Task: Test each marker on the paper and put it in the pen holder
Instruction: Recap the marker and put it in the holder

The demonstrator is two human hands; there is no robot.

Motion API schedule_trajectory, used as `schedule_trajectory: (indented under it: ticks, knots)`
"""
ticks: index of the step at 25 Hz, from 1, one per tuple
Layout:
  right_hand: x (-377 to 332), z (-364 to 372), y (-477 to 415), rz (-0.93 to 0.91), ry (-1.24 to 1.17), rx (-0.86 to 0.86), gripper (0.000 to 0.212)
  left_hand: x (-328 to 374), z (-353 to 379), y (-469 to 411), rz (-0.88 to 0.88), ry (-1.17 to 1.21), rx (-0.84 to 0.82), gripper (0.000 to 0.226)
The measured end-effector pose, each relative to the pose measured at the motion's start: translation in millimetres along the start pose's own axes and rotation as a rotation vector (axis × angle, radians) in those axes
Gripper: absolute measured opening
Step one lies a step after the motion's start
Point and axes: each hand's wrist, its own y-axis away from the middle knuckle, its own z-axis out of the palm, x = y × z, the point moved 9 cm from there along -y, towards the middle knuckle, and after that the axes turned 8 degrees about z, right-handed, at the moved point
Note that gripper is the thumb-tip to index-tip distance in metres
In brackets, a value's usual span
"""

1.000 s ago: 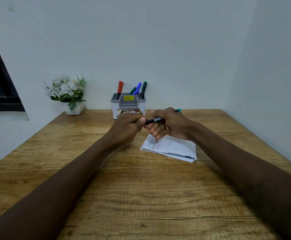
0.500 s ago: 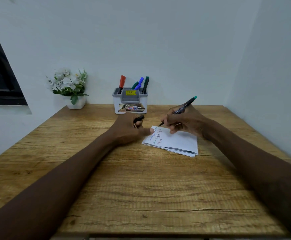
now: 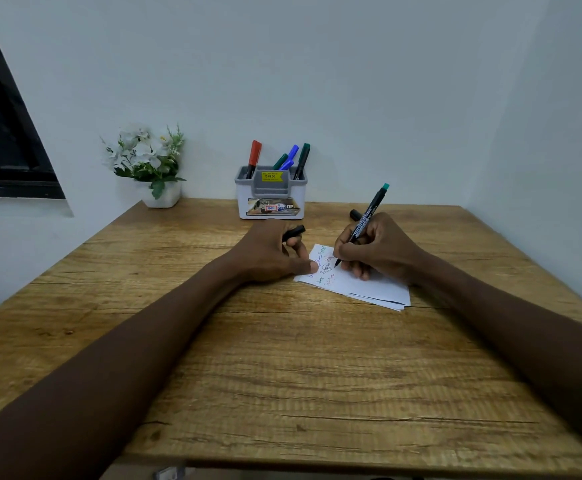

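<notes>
— Where is the marker (image 3: 369,212) just now?
— In the right hand (image 3: 377,249), thumb and fingers curled round its barrel in a writing pinch. It leans with its green end toward one o'clock, and its tip touches the paper (image 3: 376,289) near the sheet's ten o'clock corner.
— And the other hand?
— The left hand (image 3: 267,256) lies at nine o'clock of the sheet, fingers curled round the black cap (image 3: 295,232), thumb reaching to the paper's edge.
— How should the stroke go?
— Light and short, I think. That corner is crowded with coloured scribbles; the bare white toward four o'clock would show the line better. The thumb ought to press down so the stack does not slide on the table (image 3: 282,375).
— Then?
— Cap on firmly, then into the pen holder (image 3: 242,202) at twelve o'clock, where other markers (image 3: 255,156) stand. A small black thing (image 3: 354,214) lies just beyond the right hand; what it is I cannot tell.
</notes>
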Motion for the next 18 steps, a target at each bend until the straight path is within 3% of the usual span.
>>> schedule_trajectory:
  ticks: [6,18]
  knots:
    - [-1.5,3.9,-0.8,-0.017,0.123,-0.003,0.012,4.1,0.1,-0.7,0.004,-0.026,-0.012,0.036]
    - [1.3,-0.6,-0.9,0.020,0.099,0.031,0.015,3.9,0.7,-1.3,0.016,-0.027,-0.020,0.035]
